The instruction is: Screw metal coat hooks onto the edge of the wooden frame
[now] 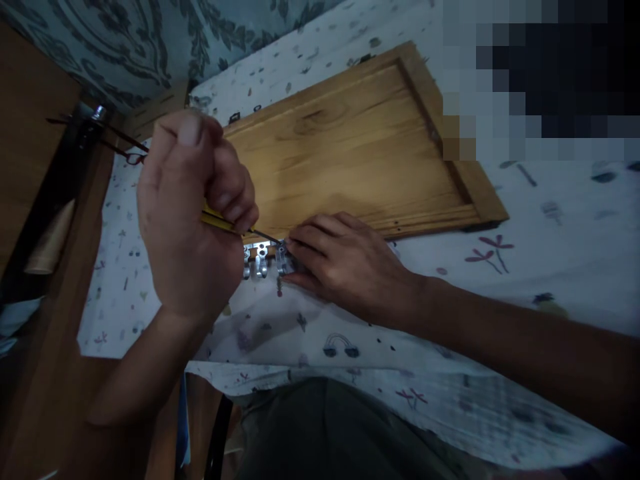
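A wooden cabinet door (350, 140) lies flat on a white patterned sheet (540, 220). At the door's near edge sits a metal hinge (261, 260). My left hand (193, 220) is closed round a screwdriver (223, 223) with a yellow and black handle; its thin shaft points at the hinge. My right hand (345, 260) rests on the sheet with its fingertips pressed on the hinge's right part, holding it against the door's edge.
Small dark hardware pieces (235, 119) lie by the door's far edge. A brown wooden surface (30, 133) with a dark rail and red-handled tool (127, 155) stands at the left. A patterned blue cloth (150, 40) hangs behind. My lap is at the bottom.
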`<state>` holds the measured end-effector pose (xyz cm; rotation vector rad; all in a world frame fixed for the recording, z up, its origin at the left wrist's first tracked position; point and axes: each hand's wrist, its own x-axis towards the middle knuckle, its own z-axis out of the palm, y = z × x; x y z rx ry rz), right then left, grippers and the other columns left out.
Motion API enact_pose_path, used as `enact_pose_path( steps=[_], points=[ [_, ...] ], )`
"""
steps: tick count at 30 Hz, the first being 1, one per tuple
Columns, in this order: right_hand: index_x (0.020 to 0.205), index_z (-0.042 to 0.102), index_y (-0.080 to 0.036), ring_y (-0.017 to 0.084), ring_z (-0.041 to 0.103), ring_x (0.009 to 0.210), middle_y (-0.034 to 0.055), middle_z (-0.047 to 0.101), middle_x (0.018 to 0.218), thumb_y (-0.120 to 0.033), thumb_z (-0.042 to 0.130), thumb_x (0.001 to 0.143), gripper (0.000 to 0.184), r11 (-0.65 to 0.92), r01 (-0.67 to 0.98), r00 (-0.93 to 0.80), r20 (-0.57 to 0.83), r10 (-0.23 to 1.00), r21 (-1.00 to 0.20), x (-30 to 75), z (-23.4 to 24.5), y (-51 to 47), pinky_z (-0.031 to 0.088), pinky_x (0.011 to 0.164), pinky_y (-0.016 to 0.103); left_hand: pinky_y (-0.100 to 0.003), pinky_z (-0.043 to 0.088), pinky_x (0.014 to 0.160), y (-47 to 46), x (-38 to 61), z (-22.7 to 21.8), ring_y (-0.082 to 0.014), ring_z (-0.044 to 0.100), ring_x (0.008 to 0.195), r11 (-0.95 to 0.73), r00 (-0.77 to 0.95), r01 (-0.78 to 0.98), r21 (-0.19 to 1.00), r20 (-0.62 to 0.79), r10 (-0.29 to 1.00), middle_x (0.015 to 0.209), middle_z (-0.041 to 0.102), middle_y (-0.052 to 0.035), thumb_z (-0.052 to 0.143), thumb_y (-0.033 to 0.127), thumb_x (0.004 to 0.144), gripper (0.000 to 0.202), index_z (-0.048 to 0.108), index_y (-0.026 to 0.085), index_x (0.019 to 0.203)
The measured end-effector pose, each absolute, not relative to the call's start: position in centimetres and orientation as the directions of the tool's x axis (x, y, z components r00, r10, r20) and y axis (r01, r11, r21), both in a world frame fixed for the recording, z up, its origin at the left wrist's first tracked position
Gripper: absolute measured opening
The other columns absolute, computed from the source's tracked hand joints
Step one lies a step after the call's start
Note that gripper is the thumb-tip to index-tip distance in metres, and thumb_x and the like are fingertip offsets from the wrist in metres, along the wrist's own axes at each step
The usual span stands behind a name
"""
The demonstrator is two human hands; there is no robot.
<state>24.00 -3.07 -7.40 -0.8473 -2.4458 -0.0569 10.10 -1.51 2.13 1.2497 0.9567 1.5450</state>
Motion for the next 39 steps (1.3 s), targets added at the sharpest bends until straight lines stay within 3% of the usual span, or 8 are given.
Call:
enact_pose_path(
  steps=[4,9,16,19,22,26,34,39],
  points=[
    [0.103,0.070,-0.007,0.028,0.058,0.098,0.0130,0.071,0.102,-0.039,0.060,0.093,0.035,0.801,0.583,-0.652,0.511,0.560,-0.135,24.0,-7.5,-3.1,0.043,0.081,0.039,-0.021,0.013,0.036,-1.5,10.4,2.4,-0.0063,0.012,0.036,-0.281,-0.010,-0.206,0.937,0.285,0.958,0.045,0.016,0.0077,0.029,0.020,0.098,0.035,0.049,0.019,0.069],
    [0.100,0.070,-0.006,0.028,0.058,0.096,0.0118,0.071,0.099,-0.039,0.060,0.093,0.035,0.805,0.579,-0.645,0.531,0.550,-0.131,24.0,-7.5,-3.1,0.043,0.079,0.038,-0.021,0.012,0.033,-0.5,10.3,2.7,-0.0042,0.011,0.033,-0.276,0.142,-0.138,0.951,0.295,0.945,0.052,0.015,0.0061,0.032,0.020,0.098,0.035,0.048,0.018,0.067],
    [0.104,0.070,-0.007,0.028,0.058,0.097,0.0126,0.071,0.100,-0.038,0.058,0.094,0.035,0.799,0.585,-0.644,0.520,0.561,-0.138,24.1,-7.5,-3.2,0.042,0.081,0.040,-0.016,0.015,0.034,0.7,9.9,3.3,-0.0037,0.008,0.034,-0.110,0.473,-0.089,0.990,0.140,0.870,0.049,0.014,0.0082,0.033,0.007,0.091,0.026,0.051,0.018,0.076],
    [0.102,0.070,-0.005,0.029,0.058,0.097,0.0132,0.071,0.100,-0.037,0.060,0.093,0.035,0.806,0.574,-0.641,0.535,0.550,-0.142,24.0,-7.5,-3.1,0.041,0.080,0.039,-0.021,0.019,0.036,0.7,9.9,3.2,-0.0064,0.017,0.036,-0.166,0.420,-0.065,0.984,0.178,0.890,0.045,0.023,0.0075,0.034,0.011,0.095,0.027,0.051,0.019,0.075],
    [0.101,0.070,-0.004,0.028,0.058,0.096,0.0131,0.071,0.099,-0.037,0.061,0.093,0.035,0.813,0.567,-0.642,0.548,0.536,-0.130,24.0,-7.6,-3.0,0.041,0.079,0.038,-0.026,0.029,0.041,0.4,10.1,2.7,-0.0085,0.034,0.044,-0.284,0.202,-0.061,0.957,0.290,0.935,0.055,0.037,0.0041,0.049,0.027,0.097,0.029,0.048,0.019,0.070],
    [0.101,0.070,-0.006,0.027,0.057,0.097,0.0125,0.071,0.098,-0.039,0.058,0.094,0.035,0.802,0.587,-0.644,0.533,0.549,-0.116,24.0,-7.5,-3.0,0.041,0.079,0.038,-0.023,0.017,0.037,-0.4,10.6,2.4,-0.0056,0.018,0.040,-0.334,0.018,-0.132,0.933,0.339,0.941,0.050,0.023,0.0080,0.056,0.038,0.095,0.033,0.049,0.018,0.070],
    [0.096,0.070,-0.006,0.025,0.056,0.090,0.0118,0.069,0.094,-0.037,0.058,0.095,0.033,0.810,0.574,-0.642,0.547,0.537,-0.122,24.0,-7.3,-3.1,0.040,0.076,0.036,-0.020,0.011,0.032,-0.9,10.7,3.0,-0.0041,0.013,0.033,-0.264,0.188,-0.118,0.957,0.282,0.941,0.050,0.014,0.0072,0.041,0.034,0.101,0.038,0.049,0.018,0.068],
    [0.101,0.070,-0.008,0.027,0.057,0.096,0.0120,0.070,0.100,-0.038,0.056,0.096,0.034,0.799,0.590,-0.650,0.517,0.556,-0.118,24.0,-7.4,-3.0,0.043,0.078,0.038,-0.017,0.012,0.032,0.0,10.2,3.3,0.0026,0.021,0.032,-0.181,0.269,-0.176,0.968,0.224,0.937,0.074,0.045,0.0037,0.026,0.015,0.102,0.043,0.050,0.013,0.067]
  ],
)
